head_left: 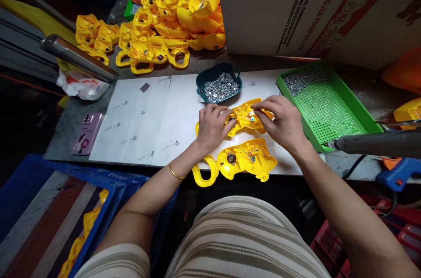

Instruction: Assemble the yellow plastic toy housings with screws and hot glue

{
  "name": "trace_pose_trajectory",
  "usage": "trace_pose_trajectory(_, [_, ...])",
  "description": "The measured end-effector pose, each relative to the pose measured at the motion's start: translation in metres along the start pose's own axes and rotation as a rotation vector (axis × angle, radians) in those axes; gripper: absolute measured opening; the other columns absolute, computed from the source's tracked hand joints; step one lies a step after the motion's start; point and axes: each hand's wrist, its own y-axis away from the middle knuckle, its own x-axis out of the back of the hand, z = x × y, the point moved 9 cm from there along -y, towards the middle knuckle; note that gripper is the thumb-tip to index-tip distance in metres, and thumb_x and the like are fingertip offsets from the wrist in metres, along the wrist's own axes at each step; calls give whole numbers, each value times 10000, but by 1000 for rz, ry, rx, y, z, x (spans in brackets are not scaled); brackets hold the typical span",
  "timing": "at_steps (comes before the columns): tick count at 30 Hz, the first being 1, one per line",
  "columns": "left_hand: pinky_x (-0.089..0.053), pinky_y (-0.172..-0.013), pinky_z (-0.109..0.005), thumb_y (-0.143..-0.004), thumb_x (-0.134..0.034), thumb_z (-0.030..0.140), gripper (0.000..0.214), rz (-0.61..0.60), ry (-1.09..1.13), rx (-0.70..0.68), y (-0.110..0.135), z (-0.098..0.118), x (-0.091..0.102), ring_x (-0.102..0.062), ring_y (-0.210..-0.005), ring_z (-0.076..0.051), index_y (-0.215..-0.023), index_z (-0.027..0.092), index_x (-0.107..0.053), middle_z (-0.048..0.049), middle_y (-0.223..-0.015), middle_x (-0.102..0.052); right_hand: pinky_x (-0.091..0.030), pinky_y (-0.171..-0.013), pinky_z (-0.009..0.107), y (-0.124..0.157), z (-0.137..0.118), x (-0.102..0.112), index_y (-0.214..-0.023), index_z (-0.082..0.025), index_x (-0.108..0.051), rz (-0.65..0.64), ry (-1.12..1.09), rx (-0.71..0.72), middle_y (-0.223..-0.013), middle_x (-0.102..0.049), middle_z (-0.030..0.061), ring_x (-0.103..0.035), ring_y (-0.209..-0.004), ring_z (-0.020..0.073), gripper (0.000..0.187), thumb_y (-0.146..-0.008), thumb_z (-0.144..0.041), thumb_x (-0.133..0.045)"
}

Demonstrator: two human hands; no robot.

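My left hand (212, 126) grips the left part of a yellow plastic shell half (245, 126), thumb and fingers over its round speaker. Above the shell's right end, my right hand (281, 120) is closed in a pinch; what its fingertips hold is too small to make out. Just beside those fingertips, a small circuit board (252, 118) with thin wires sits inside the shell. Nearer my body lies a second yellow shell half (243, 159) with a looped handle, its open side up. It has a round speaker (231, 158), wires and a small board.
Behind my hands stands a dark teal bin (200, 80) of small metal parts. To the right are a green perforated tray (345, 113) with screws, an electric screwdriver (378, 143) and a blue glue gun (396, 175). Yellow shells (184, 10) pile up behind; a phone (87, 133) lies left.
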Motion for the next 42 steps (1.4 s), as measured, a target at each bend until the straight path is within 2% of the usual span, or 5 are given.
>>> trace_pose_trajectory(6, [-374,-826,-420,-929,-568,319,207,70,2,-28,5,4,-1,-542,-1054,-265,-1059,200,-678,-48,-1146,-698,-337,-782,396,-43,-4,-61,-986,-238,-719,-300,256,124,-1046,-686,74,-506,-1038,288,183,-867,-213,-583])
trace_pose_trajectory(17, [-393,-851,-410,-959,-500,256,227,10,43,-25,5,0,-10,-543,-1059,-260,-1079,217,-690,-52,-1181,-674,-250,-706,363,-43,-8,-87,-831,-229,-703,-515,409,221,-882,-713,44,-554,-871,228,164,-859,-167,-553])
trace_pose_trajectory(27, [-391,-822,-442,-943,-518,243,188,2,-18,-41,4,-3,-5,-547,-1044,-281,-1010,247,-694,-39,-1160,-689,-383,-691,353,-19,27,-13,-1011,-244,-750,-118,229,100,-882,-712,61,-557,-833,239,220,-902,-286,-563])
trace_pose_trajectory(35, [-377,-949,-487,-919,-555,347,250,89,83,-36,-15,24,15,-451,-1211,-306,-1101,236,-686,-81,-1318,-585,-448,-747,371,6,47,2,-985,-217,-754,-3,91,7,-858,-711,59,-579,-833,232,195,-870,-246,-599])
trace_pose_trajectory(42, [-242,-1116,-535,-920,-548,376,237,-114,272,-20,-48,56,-23,-315,-1359,-300,-1024,256,-724,-60,-1414,-486,-463,-781,379,8,37,7,-970,-262,-750,23,12,53,-831,-710,44,-589,-839,225,191,-875,-244,-585])
